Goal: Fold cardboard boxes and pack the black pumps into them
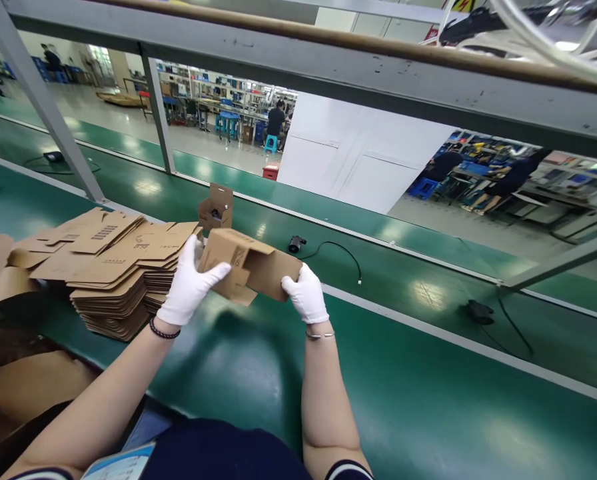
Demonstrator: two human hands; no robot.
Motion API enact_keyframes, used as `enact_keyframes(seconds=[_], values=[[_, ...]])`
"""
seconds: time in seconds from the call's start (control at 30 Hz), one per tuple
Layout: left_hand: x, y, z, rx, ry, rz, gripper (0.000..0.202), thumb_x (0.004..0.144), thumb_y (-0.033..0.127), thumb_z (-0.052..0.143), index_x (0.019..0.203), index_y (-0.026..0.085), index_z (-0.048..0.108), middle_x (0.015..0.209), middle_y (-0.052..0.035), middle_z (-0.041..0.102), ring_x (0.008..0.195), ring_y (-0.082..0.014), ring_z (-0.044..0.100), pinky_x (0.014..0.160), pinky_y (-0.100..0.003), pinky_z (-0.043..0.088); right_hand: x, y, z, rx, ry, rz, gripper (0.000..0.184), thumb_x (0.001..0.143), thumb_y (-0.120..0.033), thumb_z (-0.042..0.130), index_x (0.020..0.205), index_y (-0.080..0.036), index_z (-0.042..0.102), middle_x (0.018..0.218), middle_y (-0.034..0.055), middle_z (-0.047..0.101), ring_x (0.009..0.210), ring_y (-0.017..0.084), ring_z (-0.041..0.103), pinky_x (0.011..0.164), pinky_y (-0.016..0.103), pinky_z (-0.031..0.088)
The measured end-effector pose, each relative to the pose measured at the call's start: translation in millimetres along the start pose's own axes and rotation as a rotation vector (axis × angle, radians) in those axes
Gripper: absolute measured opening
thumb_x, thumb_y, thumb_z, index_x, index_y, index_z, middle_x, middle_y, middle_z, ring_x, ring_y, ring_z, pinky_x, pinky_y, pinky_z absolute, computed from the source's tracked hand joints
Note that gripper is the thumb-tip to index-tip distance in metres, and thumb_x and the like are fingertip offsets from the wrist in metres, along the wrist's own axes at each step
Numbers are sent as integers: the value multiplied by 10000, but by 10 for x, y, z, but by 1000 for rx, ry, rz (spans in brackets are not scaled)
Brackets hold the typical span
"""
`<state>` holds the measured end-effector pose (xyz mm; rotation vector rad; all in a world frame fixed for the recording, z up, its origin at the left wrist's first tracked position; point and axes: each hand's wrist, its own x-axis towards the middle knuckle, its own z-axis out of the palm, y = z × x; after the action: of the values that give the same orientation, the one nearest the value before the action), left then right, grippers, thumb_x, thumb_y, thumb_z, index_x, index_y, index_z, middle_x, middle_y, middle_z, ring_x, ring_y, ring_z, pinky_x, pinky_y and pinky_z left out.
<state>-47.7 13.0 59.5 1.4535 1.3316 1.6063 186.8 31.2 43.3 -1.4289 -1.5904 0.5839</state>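
Between my hands, above the green bench, is a brown cardboard box (pixel 228 257) folded partly into shape, its right end flap standing out. My left hand (pixel 190 279), in a white glove, grips the box's left side with the thumb across the near face. The gloved right hand (pixel 306 293) pinches the long flap at its right end. To the left, beside my left hand, lies a tall stack of flattened cardboard boxes (pixel 113 267) with dark print. Just behind the held box stands an open cardboard box (pixel 217 207) with a dark item inside.
A green work surface (pixel 428 387) runs across the front. Beyond a metal strip lie a black device with a cable (pixel 296 244) and another black device (pixel 478 311). Grey frame posts (pixel 158 113) and a beam cross above. Large brown cardboard (pixel 33 387) sits at lower left. People work far back.
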Motion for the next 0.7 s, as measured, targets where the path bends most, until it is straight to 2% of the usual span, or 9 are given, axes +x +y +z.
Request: enact_keyframes(seconds=[0.07, 0.13, 0.2, 0.23, 0.33, 0.43, 0.5, 0.6, 0.7], values=[[-18, -18, 2, 447, -32, 215, 916, 618, 562, 776, 1395, 207, 443, 1474, -151, 397, 1381, -384, 326, 1119, -513, 291, -45, -43, -60, -191, -65, -69, 269, 753, -277, 522, 969, -185, 653, 815, 41, 706, 742, 201, 638, 764, 323, 515], [-18, -47, 35, 760, -232, 350, 642, 739, 506, 691, 1298, 227, 545, 1360, -136, 527, 1287, -358, 450, 1056, -477, 362, -103, -99, -90, -278, -140, -148, 215, 776, -288, 537, 919, -207, 676, 785, 27, 706, 734, 192, 640, 766, 311, 506], [-10, -110, 102, 925, -414, 349, 344, 874, 375, 534, 1180, 247, 623, 1137, -108, 662, 1081, -297, 597, 920, -407, 450, -154, -138, -99, -237, -168, -193, 192, 791, -299, 556, 906, -232, 694, 839, 12, 725, 780, 183, 656, 786, 304, 509], [-6, -158, 143, 972, -455, 315, 302, 900, 324, 476, 1139, 249, 643, 1043, -100, 689, 991, -279, 627, 851, -378, 470, -170, -140, -104, -186, -155, -194, 179, 790, -306, 571, 897, -243, 700, 860, 3, 731, 798, 180, 663, 789, 304, 514], [-2, -345, 256, 987, -449, 220, 315, 907, 311, 432, 1115, 239, 659, 964, -109, 705, 922, -275, 643, 778, -346, 476, -135, -45, -153, 28, -47, -109, 165, 755, -361, 643, 852, -244, 708, 829, -4, 732, 776, 186, 672, 744, 319, 540], [2, -530, 301, 878, -395, 159, 376, 913, 310, 387, 1184, 200, 623, 1033, -124, 706, 977, -278, 642, 842, -353, 477, 82, 170, -262, 222, 148, 38, 349, 779, -475, 622, 975, -195, 691, 865, 38, 728, 764, 200, 677, 717, 347, 557], [11, -623, 300, 811, -353, 101, 423, 916, 309, 354, 1243, 166, 582, 1111, -147, 691, 1013, -294, 640, 880, -384, 476, 308, 346, -364, 112, 245, 149, 472, 850, -515, 525, 1143, -164, 642, 1081, 93, 701, 943, 216, 670, 840, 371, 538], [24, -709, 289, 763, -302, 7, 496, 917, 371, 348, 1318, 124, 506, 1217, -203, 640, 1067, -349, 626, 909, -462, 473, 626, 652, -588, -219, 255, 319, 550, 893, -523, 482, 1292, -153, 564, 1416, 141, 501, 1294, 249, 477, 1070, 394, 386], [-11, -726, 237, 732, -226, -14, 632, 886, 486, 413, 1389, 105, 397, 1292, -231, 576, 1142, -392, 585, 957, -519, 455, 750, 1007, -937, -335, 288, 456, 578, 895, -493, 527, 1335, -117, 526, 1471, 182, 418, 1364, 274, 383, 1122, 394, 316]])
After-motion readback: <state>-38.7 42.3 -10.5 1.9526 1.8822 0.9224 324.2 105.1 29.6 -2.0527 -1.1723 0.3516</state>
